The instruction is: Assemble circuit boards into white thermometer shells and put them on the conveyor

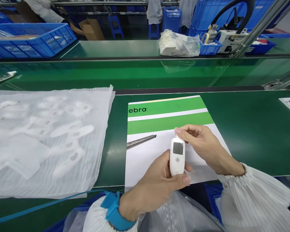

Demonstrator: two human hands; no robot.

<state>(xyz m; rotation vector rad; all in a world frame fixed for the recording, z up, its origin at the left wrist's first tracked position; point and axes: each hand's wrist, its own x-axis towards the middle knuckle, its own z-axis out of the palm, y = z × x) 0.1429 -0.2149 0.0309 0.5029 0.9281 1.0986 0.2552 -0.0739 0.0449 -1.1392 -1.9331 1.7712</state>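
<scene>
A white ear thermometer (pixel 177 167) with a small grey screen and a round button is held upright over a green-and-white printed sheet (pixel 149 164). Wrapped around its lower body are the fingers and thumb of my left hand (pixel 154 182), which wears a blue wrist strap (pixel 118 212). My right hand (pixel 203 143) pinches the top end of the thermometer between thumb and fingers, and that tip is mostly hidden. On the sheet's left edge there is a grey blade-like shape (pixel 141 141); I cannot tell whether it is printed.
At left, white foam wrap (pixel 91 161) lies with several white thermometer-like pieces under or on it. Across the green conveyor belt (pixel 125 75) stand a blue crate (pixel 50 42), a plastic bag of white parts (pixel 178 45) and a blue basket (pixel 210 48). A blue cord (pixel 50 203) runs from my wrist.
</scene>
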